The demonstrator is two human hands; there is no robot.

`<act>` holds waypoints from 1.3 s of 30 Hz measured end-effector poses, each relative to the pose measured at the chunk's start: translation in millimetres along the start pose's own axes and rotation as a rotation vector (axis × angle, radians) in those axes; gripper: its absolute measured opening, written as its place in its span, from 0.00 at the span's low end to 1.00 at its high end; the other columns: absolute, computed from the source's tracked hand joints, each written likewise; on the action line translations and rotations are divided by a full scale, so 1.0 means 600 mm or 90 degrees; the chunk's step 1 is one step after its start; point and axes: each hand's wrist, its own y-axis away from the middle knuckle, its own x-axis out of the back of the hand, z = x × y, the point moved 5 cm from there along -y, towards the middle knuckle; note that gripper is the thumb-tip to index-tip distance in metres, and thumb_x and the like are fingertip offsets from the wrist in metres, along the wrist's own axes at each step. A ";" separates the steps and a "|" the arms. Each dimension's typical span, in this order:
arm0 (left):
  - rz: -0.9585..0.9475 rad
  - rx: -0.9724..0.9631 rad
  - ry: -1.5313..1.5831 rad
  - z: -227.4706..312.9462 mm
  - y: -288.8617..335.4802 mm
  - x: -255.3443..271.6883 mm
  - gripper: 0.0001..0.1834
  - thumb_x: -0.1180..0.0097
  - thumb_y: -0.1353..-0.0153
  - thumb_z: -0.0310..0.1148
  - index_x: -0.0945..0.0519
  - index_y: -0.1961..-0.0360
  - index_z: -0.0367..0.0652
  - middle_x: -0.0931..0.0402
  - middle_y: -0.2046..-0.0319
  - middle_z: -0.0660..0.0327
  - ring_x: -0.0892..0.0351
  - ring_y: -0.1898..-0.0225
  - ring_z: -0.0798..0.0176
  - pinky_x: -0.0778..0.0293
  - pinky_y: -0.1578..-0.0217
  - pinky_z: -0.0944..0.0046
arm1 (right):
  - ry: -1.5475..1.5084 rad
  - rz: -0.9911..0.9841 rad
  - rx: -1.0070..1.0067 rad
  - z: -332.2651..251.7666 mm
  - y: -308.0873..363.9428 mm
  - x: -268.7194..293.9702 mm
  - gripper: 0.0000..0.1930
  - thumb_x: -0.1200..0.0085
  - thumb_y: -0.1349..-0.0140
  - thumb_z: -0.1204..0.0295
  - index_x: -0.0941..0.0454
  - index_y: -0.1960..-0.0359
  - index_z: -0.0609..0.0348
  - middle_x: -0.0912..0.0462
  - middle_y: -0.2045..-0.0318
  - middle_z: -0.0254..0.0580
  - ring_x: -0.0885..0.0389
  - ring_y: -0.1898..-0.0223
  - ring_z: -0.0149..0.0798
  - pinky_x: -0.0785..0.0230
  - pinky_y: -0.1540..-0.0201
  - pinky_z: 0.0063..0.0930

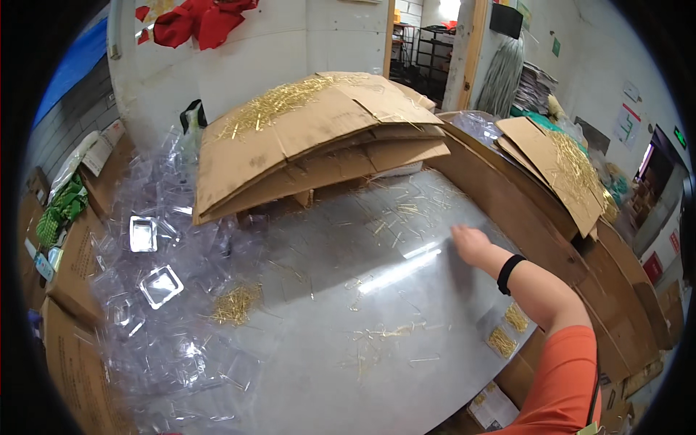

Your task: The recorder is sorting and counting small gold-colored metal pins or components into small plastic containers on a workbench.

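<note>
My right hand (470, 245) reaches over the right part of the grey tabletop (304, 384), a black band round its wrist. Its fingers look curled in; what they hold, if anything, is hidden. Thin gold-coloured wire-like pieces (406, 210) lie scattered beyond it and to its left. A denser heap of the same gold pieces (238, 303) sits left of the middle. Nearer me, under my forearm, two small clear boxes with gold pieces inside (502, 342) stand by the table's right edge. My left hand is out of view.
Clear plastic boxes (161, 286) are piled along the left side. At the back, a bent cardboard sheet (254, 156) carries more gold pieces above the table. Another loaded cardboard sheet (551, 170) stands to the right, beyond a brown cardboard wall (507, 196). Cartons (72, 362) line the left edge.
</note>
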 end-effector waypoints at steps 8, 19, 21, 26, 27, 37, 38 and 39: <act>0.005 0.027 -0.048 -0.008 0.002 0.006 0.11 0.37 0.37 0.28 0.16 0.54 0.38 0.16 0.53 0.48 0.18 0.44 0.40 0.26 0.40 0.42 | -0.031 -0.149 0.015 -0.213 -0.043 0.100 0.13 0.46 0.38 0.68 0.13 0.59 0.61 0.12 0.58 0.55 0.12 0.54 0.55 0.19 0.51 0.45; -0.001 0.036 -0.052 -0.016 -0.008 -0.009 0.11 0.36 0.38 0.28 0.16 0.55 0.38 0.16 0.53 0.47 0.18 0.45 0.40 0.26 0.40 0.43 | -0.181 -0.129 -0.208 0.077 -0.325 -0.098 0.35 0.67 0.25 0.42 0.45 0.22 0.44 0.54 0.20 0.49 0.57 0.21 0.63 0.60 0.22 0.61; -0.001 0.040 -0.055 -0.015 -0.006 -0.009 0.11 0.36 0.39 0.28 0.16 0.55 0.38 0.16 0.53 0.47 0.18 0.45 0.40 0.26 0.40 0.43 | -0.223 -0.143 -0.265 0.059 -0.331 -0.115 0.39 0.68 0.27 0.36 0.48 0.21 0.40 0.56 0.19 0.48 0.59 0.21 0.64 0.63 0.22 0.64; 0.001 0.040 -0.050 -0.019 -0.008 -0.012 0.11 0.35 0.39 0.27 0.16 0.56 0.38 0.16 0.53 0.47 0.18 0.45 0.40 0.26 0.41 0.43 | -0.171 -0.018 -0.126 -0.097 -0.246 -0.091 0.40 0.63 0.27 0.40 0.47 0.23 0.54 0.50 0.21 0.50 0.55 0.22 0.65 0.61 0.23 0.64; 0.003 0.037 -0.051 -0.019 -0.008 -0.013 0.11 0.35 0.39 0.27 0.16 0.56 0.39 0.16 0.53 0.47 0.18 0.45 0.40 0.26 0.41 0.43 | -0.174 0.009 -0.099 -0.136 -0.207 -0.074 0.39 0.61 0.27 0.42 0.44 0.24 0.55 0.49 0.22 0.51 0.53 0.23 0.66 0.60 0.24 0.63; 0.012 0.034 -0.064 -0.023 0.004 -0.010 0.11 0.33 0.41 0.27 0.16 0.56 0.39 0.16 0.53 0.47 0.18 0.45 0.40 0.25 0.41 0.43 | -0.237 0.319 -0.060 -0.226 -0.178 0.074 0.19 0.44 0.35 0.62 0.24 0.47 0.60 0.24 0.46 0.51 0.27 0.44 0.55 0.33 0.40 0.46; 0.014 0.034 -0.064 -0.025 0.007 -0.010 0.11 0.33 0.41 0.27 0.16 0.56 0.39 0.16 0.53 0.47 0.18 0.45 0.40 0.25 0.41 0.43 | -0.207 0.299 -0.118 -0.187 -0.217 0.071 0.20 0.44 0.35 0.61 0.23 0.47 0.61 0.22 0.46 0.54 0.24 0.44 0.56 0.30 0.42 0.45; 0.016 0.031 -0.060 -0.025 0.009 -0.011 0.11 0.33 0.41 0.27 0.16 0.57 0.39 0.16 0.53 0.47 0.18 0.45 0.40 0.25 0.41 0.43 | -0.223 0.199 -0.166 -0.153 -0.248 0.054 0.21 0.44 0.35 0.61 0.23 0.46 0.62 0.20 0.48 0.56 0.22 0.45 0.58 0.28 0.43 0.46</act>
